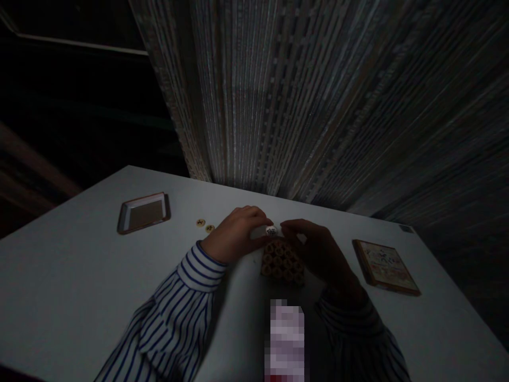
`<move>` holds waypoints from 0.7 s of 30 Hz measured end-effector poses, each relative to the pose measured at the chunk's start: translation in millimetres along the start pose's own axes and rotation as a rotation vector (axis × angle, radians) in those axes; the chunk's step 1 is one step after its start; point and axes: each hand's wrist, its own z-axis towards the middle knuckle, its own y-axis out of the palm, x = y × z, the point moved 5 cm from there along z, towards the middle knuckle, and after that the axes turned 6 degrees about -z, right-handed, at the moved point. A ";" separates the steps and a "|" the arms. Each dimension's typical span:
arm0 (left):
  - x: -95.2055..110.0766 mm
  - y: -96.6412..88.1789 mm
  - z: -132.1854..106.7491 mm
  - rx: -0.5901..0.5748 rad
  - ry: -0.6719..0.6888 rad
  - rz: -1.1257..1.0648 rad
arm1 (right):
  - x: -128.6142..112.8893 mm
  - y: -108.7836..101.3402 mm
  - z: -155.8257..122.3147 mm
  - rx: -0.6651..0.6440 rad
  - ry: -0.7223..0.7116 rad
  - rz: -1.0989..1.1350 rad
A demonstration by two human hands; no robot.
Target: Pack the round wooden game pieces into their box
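Both my hands meet over a block of small round wooden discs point(281, 260) packed in rows on the white table point(79, 286). My left hand point(234, 233) and my right hand point(314, 249) pinch together a small white piece point(271, 231) with a dark mark, held just above the far edge of the discs. Fingers of both hands are curled. Striped shirt sleeves cover both forearms. The scene is dim.
Two loose round discs point(204, 225) lie left of my left hand. An open shallow box tray point(143, 212) sits at the far left; a flat printed box lid point(385, 266) lies at the right. A tall ribbed wall point(318, 95) stands behind the table.
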 end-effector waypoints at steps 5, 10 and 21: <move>-1.1 3.4 0.6 -0.032 -0.002 0.035 | 6.8 9.6 1.6 -0.040 0.086 0.185; -3.3 5.0 -0.8 -0.033 -0.011 0.041 | 9.1 15.8 2.5 -0.052 0.144 0.321; -5.8 -2.4 -1.7 0.067 -0.071 -0.072 | 5.2 13.0 3.4 0.003 0.143 0.379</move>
